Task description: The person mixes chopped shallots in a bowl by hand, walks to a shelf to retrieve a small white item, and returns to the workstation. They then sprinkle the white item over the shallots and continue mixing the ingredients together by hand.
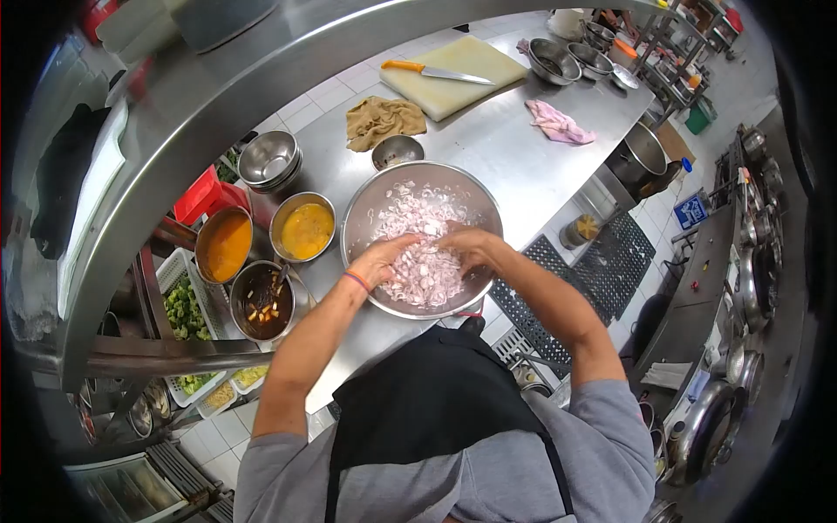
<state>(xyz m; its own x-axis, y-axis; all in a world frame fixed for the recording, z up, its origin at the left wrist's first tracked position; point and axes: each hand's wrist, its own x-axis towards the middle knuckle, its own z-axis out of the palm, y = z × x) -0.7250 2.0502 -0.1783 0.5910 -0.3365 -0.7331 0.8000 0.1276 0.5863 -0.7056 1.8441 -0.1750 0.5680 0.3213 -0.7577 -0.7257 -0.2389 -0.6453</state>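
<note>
Both hands are down in a big steel bowl of sliced shallots: the left hand lies with fingers loosely spread and curled into the slices, a band at its wrist, and the right hand is cupped with fingers bent into the heap, fingertips close to those of the left. The shallots fill the bowl's floor under and around both hands, pale pink and white. Just to the left of the left hand stand three smaller bowls on the tabletop: a yellow sauce, an orange sauce and a dark sauce with bits in it. Beyond the hands sits a small empty bowl, a brown cloth, then a cutting board with a knife across it. Past the right hand lies a pink cloth.
</note>
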